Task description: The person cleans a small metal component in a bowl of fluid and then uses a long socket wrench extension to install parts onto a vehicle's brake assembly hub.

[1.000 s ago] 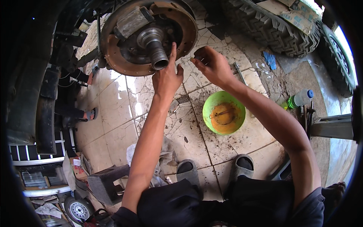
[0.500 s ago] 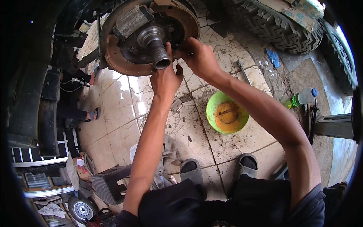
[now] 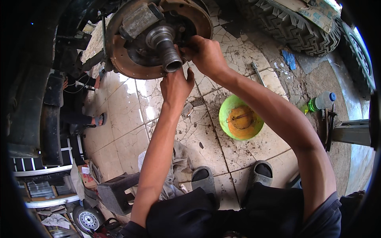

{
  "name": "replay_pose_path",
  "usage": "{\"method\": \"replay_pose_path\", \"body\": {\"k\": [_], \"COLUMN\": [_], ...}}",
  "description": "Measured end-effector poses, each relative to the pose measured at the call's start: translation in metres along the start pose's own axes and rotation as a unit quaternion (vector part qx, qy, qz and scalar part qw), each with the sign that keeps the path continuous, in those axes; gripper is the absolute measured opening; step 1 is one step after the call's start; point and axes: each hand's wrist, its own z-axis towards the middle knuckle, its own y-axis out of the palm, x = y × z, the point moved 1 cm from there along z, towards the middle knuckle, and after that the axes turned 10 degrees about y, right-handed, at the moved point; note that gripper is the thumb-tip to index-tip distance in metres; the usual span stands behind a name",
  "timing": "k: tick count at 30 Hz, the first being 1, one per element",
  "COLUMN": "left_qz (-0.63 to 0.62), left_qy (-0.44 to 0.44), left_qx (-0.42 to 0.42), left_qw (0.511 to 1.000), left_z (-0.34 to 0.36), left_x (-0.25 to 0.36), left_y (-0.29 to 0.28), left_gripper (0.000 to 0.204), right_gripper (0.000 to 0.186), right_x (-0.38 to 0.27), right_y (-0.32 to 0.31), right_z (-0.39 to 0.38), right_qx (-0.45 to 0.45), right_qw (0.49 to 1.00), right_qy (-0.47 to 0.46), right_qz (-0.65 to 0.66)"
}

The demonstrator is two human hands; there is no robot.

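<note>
A rusty round drum-brake assembly (image 3: 119, 55) hangs at the top, with curved brake shoes around its rim. From its middle a hollow metal spindle (image 3: 168, 53) sticks out toward me, and a grey metal cylinder (image 3: 141, 20) sits above it to the left. My left hand (image 3: 176, 87) reaches up under the spindle's end. Its thumb is raised, and the spindle hides most of its fingers. Just right of the spindle, my right hand (image 3: 208, 57) has its fingers bent together against the brake. Whatever they pinch is hidden.
On the cracked tile floor stands a green bowl (image 3: 223, 119) with orange residue and a thin tool inside. Beyond my right arm are a metal bar (image 3: 258, 74), a bottle (image 3: 322, 101) and large tyres (image 3: 293, 29). A dark step stool (image 3: 115, 193) and another person's foot (image 3: 99, 119) are left.
My right hand has shifted slightly up and left, closer in behind the spindle. My left hand stays beneath the spindle, with its fingers now more covered. The whole view has shifted a little.
</note>
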Motion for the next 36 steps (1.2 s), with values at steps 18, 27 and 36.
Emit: {"method": "replay_pose_path", "body": {"k": [18, 27, 36], "left_qz": [-0.002, -0.003, -0.193], "left_qy": [0.001, -0.005, -0.046], "left_qx": [0.006, -0.013, 0.051], "left_qw": [1.0, 1.0, 0.979], "left_z": [0.001, 0.002, -0.021], "left_x": [-0.002, -0.005, -0.03], "left_y": [0.003, 0.004, 0.005], "left_gripper": [0.091, 0.091, 0.021], "right_gripper": [0.022, 0.023, 0.019], "right_x": [0.007, 0.011, 0.006], "right_y": [0.004, 0.009, 0.014], "right_z": [-0.006, 0.003, 0.005], "right_qx": [-0.006, -0.001, 0.013], "right_qw": [1.0, 1.0, 0.999], "right_qy": [0.021, 0.004, -0.035], "right_qz": [0.022, 0.027, 0.012]}}
